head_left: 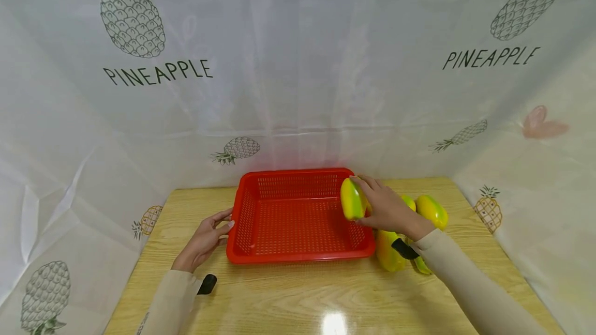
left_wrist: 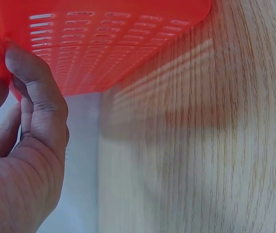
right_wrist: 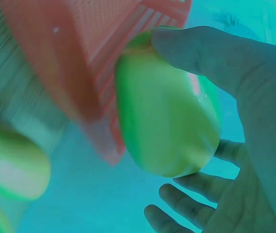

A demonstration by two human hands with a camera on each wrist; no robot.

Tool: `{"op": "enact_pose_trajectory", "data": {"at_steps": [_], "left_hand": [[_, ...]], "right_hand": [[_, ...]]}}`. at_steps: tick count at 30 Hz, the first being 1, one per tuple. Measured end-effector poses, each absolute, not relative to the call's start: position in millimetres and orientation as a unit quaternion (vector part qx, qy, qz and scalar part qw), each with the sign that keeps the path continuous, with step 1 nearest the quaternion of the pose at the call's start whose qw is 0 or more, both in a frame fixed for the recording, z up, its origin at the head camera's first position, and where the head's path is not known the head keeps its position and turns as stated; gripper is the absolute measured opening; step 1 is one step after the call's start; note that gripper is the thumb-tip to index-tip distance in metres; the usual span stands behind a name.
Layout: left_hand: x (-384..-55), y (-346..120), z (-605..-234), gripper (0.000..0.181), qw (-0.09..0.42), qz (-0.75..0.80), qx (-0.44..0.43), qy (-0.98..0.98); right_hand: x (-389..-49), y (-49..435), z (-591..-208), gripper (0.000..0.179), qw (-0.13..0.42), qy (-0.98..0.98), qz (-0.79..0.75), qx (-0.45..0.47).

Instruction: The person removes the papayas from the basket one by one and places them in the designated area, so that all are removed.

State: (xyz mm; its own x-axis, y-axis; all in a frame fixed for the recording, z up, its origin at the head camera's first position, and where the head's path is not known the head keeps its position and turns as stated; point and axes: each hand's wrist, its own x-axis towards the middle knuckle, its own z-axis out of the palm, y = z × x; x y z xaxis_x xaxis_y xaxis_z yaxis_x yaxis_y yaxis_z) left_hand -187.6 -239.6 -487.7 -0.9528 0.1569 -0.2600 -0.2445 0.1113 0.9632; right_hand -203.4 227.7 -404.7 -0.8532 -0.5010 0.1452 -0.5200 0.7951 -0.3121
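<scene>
A red plastic basket (head_left: pixel 300 259) with slotted walls stands on the table. My left hand (head_left: pixel 207 237) grips its left rim, the thumb on one side and fingers curled under the other in the left wrist view, where the slotted wall (left_wrist: pixel 89 36) shows. My right hand (head_left: pixel 388 211) holds a yellow-green mango (head_left: pixel 350 199) at the basket's right rim. Up close in the right wrist view, the thumb presses one end of this mango (right_wrist: pixel 164 111) and fingers reach round the other end. The basket inside shows only its red slotted bottom.
Right of the basket lie several more yellow-green fruits, among them one mango (head_left: pixel 432 211) at the back and one fruit (head_left: pixel 388 253) against the basket; my right forearm partly hides them. A white pineapple-print sheet (head_left: pixel 298 92) hangs behind the wooden table (head_left: pixel 270 299).
</scene>
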Motion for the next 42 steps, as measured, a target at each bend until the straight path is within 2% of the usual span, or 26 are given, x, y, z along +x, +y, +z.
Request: {"op": "enact_pose_trajectory", "data": {"at_steps": [11, 21, 29, 35, 42], "left_hand": [[-187.1, -240.0, -488.0, 0.057, 0.153, 0.667, -0.03, 0.729], [-187.0, -241.1, -488.3, 0.058, 0.157, 0.67, -0.032, 0.725], [-187.1, -240.5, -488.0, 0.059, 0.153, 0.665, -0.028, 0.731], [-187.8, -238.8, -488.0, 0.056, 0.154, 0.664, -0.034, 0.731], [-188.4, -238.8, -486.3, 0.055, 0.153, 0.665, -0.035, 0.731]], "right_hand": [[-179.7, 286.0, -405.1, 0.103, 0.055, -0.954, 0.167, 0.244], [-160.0, 333.8, -415.9, 0.108, 0.049, -0.962, 0.181, 0.2], [-145.4, 372.6, -429.2, 0.111, 0.08, -0.964, 0.172, 0.185], [-134.4, 401.0, -438.8, 0.114, 0.077, -0.969, 0.168, 0.163], [-127.2, 424.5, -459.6, 0.111, 0.091, -0.968, 0.149, 0.178]]}}
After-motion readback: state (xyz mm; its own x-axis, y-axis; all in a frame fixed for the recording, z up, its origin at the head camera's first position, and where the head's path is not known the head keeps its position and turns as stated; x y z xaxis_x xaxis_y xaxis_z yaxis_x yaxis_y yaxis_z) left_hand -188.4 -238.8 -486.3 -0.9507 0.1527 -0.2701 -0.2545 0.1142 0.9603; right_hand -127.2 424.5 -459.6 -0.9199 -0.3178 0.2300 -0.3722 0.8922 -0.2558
